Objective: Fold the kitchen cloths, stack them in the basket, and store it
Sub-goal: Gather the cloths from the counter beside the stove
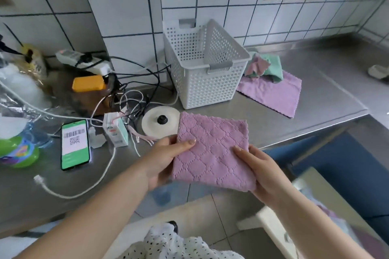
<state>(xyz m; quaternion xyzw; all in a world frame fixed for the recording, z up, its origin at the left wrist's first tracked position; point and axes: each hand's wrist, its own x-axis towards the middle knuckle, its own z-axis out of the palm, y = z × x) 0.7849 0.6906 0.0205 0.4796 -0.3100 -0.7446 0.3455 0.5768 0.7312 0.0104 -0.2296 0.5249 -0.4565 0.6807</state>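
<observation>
Lilac folded cloth [212, 150], quilted in a diamond pattern, is held up between both hands in front of the basket [202, 65], over the near edge of the steel surface [294, 115]. The left hand [166, 157] grips the cloth's left edge, thumb lying on top and fingers curled underneath. The right hand [259, 166] grips the lower right corner, thumb pressed on the top face and fingers hidden below the fabric. The cloth is in the air, clear of the surface.

The basket, white and perforated with grey handles, stands upright against the tiled wall and shows no cloth inside. Just right of the basket a second lilac cloth [271, 94] lies flat and unfolded, and on its far edge sits a crumpled heap [265, 65] of green and pink cloths, touching the basket's right side. Just in front of the basket's left corner lies a round white lid [157, 122] with a black knob, partly covered by the held cloth. Left of the basket are tangled cables [130, 82], a small carton [115, 130] and a phone [75, 145] with its screen lit.
</observation>
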